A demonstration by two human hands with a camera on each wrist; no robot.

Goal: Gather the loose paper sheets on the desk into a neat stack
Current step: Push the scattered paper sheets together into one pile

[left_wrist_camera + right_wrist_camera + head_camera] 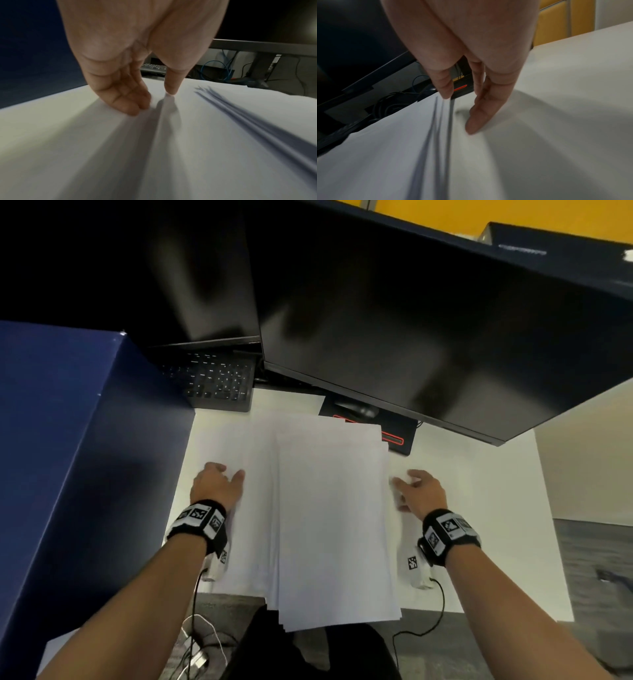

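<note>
White desk [496, 508] under two dark monitors [411, 320] carries the fanned paper sheets [329, 525] at its middle, overhanging the near edge, flanked by the left hand [215, 484] and right hand [421, 491], fingers straight, together, tips down beside the paper's side edges.

Head cam looks steeply down over bench [496, 508]; wrist cams sit low, close behind fingers [126, 97], facing forward. All share paper [332, 525].
</note>
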